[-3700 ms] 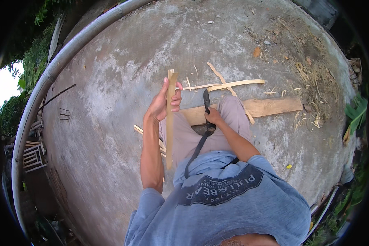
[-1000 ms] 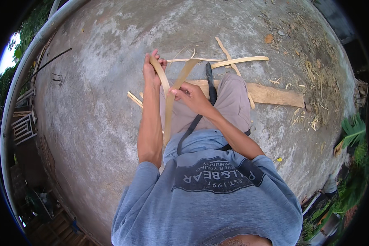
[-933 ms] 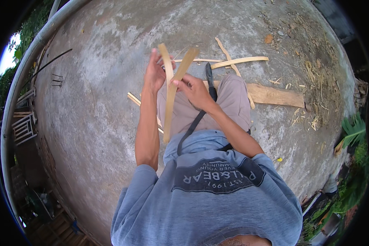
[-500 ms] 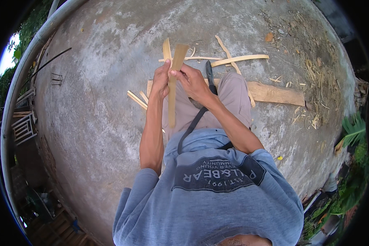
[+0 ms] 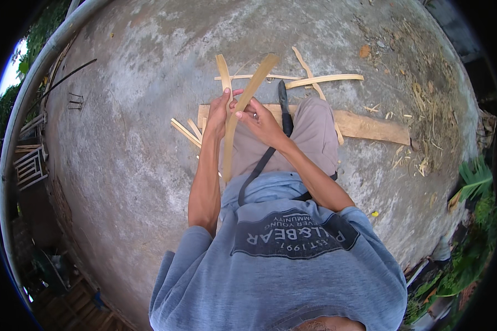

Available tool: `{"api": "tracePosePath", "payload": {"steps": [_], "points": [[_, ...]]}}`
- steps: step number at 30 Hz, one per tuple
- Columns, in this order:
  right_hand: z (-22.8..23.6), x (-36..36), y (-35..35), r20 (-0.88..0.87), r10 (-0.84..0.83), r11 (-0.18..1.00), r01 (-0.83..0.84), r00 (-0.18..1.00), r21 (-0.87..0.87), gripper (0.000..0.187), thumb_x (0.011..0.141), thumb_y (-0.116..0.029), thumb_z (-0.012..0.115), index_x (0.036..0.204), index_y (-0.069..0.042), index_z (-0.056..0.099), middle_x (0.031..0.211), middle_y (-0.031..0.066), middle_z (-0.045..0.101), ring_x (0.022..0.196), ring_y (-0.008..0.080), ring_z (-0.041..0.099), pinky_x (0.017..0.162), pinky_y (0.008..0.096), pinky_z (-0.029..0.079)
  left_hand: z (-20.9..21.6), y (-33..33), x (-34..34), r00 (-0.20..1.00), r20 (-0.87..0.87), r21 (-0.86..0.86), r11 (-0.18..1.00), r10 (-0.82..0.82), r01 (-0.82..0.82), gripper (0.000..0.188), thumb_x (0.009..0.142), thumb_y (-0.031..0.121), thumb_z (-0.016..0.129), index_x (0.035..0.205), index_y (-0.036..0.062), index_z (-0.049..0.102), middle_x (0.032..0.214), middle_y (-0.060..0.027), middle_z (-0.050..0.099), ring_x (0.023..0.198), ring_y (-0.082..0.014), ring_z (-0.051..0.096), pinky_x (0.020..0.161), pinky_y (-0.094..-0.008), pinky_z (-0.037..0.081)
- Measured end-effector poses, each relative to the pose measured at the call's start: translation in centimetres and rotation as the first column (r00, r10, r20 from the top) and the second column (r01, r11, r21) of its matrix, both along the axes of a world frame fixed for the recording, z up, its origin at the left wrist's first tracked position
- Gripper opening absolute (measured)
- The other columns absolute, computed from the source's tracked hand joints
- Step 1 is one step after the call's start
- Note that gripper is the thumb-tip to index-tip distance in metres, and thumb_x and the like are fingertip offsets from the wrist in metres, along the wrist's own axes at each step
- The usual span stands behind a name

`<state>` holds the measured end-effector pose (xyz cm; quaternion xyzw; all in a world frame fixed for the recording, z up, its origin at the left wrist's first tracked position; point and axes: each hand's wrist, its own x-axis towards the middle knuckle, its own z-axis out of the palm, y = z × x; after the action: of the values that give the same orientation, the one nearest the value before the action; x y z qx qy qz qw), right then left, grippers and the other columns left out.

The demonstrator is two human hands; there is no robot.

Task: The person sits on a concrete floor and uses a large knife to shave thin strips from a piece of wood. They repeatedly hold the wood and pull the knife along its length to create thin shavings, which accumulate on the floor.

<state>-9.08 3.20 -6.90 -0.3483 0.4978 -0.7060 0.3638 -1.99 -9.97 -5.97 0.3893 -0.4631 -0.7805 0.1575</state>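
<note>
Above my lap, my left hand [image 5: 218, 115] is closed round a narrow pale wooden strip [image 5: 222, 70] that sticks up past the thumb and leans slightly left. My right hand [image 5: 264, 126] pinches a wider, thin tan wooden strip [image 5: 255, 81], which looks like bamboo. Its upper end tilts to the right and its lower end reaches down toward my waist. The two strips spread apart at the top in a V. Whether they join lower down, behind my fingers, I cannot tell.
A flat wooden board [image 5: 371, 129] lies crosswise under my knees. Between them stands a dark handle-like thing [image 5: 283, 98]. Beyond, pale strips [image 5: 334, 79] cross on the concrete floor [image 5: 132, 154]; more strips [image 5: 185, 132] lie left. Shavings [image 5: 423, 164] litter the right.
The wider strip has swung its upper end to the right, and the gap between the two strips has widened. Both hands have dropped slightly toward me.
</note>
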Motion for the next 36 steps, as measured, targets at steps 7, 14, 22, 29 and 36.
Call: {"api": "tracePosePath", "payload": {"steps": [7,14,22,29,36], "points": [[-1.3,3.2,0.7,-0.11,0.032,0.953,0.003,0.993,0.302,0.027,0.102,-0.025,0.061,0.107,0.001,0.069,0.09,0.0097,0.068,0.086,0.0134,0.065,0.076,0.0336,0.052,-3.0,-0.9,2.1,0.999,-0.001,-0.13,0.991,0.044,-0.044,0.055,0.106,0.044,0.051,0.128,-0.0047,0.062,0.066,0.0055,0.039,0.048,-0.0025,0.033,0.041,-0.0226,0.025],[3.5,4.1,3.0,-0.25,0.113,0.947,-0.029,0.962,0.319,0.027,0.101,-0.024,0.064,0.102,0.001,0.071,0.091,0.0099,0.067,0.086,0.0145,0.064,0.078,0.0325,0.052,-4.7,-2.5,3.0,0.99,-0.005,-0.139,0.981,0.138,-0.137,0.053,0.108,0.042,0.05,0.13,-0.005,0.059,0.066,0.0046,0.04,0.048,-0.0026,0.032,0.041,-0.0219,0.024],[-1.6,5.6,0.8,0.147,-0.073,0.994,0.059,0.986,0.096,0.027,0.102,-0.024,0.063,0.107,0.002,0.066,0.099,0.0116,0.068,0.093,0.0174,0.063,0.083,0.0336,0.05,-2.9,-3.1,2.4,0.995,-0.066,-0.061,0.995,0.079,-0.083,0.053,0.108,0.041,0.047,0.134,-0.004,0.056,0.069,0.0051,0.039,0.049,-0.0029,0.031,0.042,-0.0208,0.024],[-1.5,3.8,1.0,-0.239,0.075,0.97,-0.015,0.968,0.244,0.029,0.102,-0.026,0.061,0.11,0.002,0.064,0.094,0.019,0.068,0.085,0.0283,0.064,0.076,0.0393,0.048,-2.2,-4.5,1.8,0.98,-0.072,-0.278,0.939,0.188,-0.201,0.053,0.108,0.044,0.047,0.125,-0.0045,0.063,0.067,0.0034,0.041,0.048,-0.0038,0.033,0.042,-0.0226,0.028],[1.7,4.1,4.7,-0.405,0.194,0.96,-0.089,0.894,0.264,0.028,0.101,-0.024,0.061,0.107,0.003,0.064,0.09,0.0192,0.067,0.089,0.0334,0.065,0.075,0.0406,0.049,-4.8,-5.9,3.9,0.958,-0.071,-0.238,0.928,0.278,-0.287,0.054,0.107,0.045,0.048,0.126,-0.004,0.062,0.069,0.0022,0.044,0.049,-0.0046,0.036,0.043,-0.0237,0.029]]}}
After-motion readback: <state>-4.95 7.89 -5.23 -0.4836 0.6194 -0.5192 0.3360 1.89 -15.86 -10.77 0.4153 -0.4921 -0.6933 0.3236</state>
